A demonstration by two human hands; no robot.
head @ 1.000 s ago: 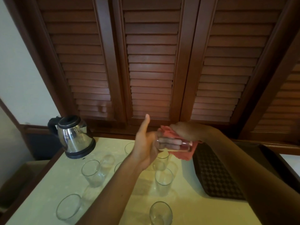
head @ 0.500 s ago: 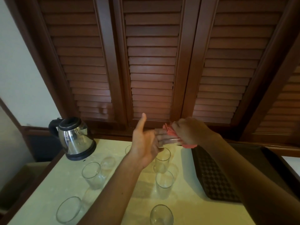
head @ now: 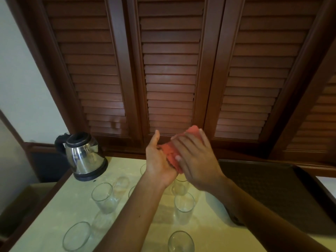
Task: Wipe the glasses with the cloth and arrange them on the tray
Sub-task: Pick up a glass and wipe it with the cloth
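My left hand [head: 159, 161] and right hand [head: 197, 158] meet above the table, with the red cloth [head: 170, 153] bunched between them. My right hand's fingers wrap over the cloth, which covers the glass being wiped, so that glass is hidden. My left hand grips it from the left with the thumb pointing up. Several clear glasses stand on the pale table [head: 60, 215] below, among them one at the left [head: 101, 197], one in the middle [head: 184, 203] and one near the front edge [head: 180, 241]. The dark tray [head: 272, 188] lies at the right.
A steel electric kettle [head: 85, 155] stands at the table's back left corner. Brown louvred doors [head: 169, 79] rise right behind the table. A white wall is at the left.
My right hand has pulled the cloth over the glass, which showed between the hands before and is now covered. Both hands stay raised in about the same place.
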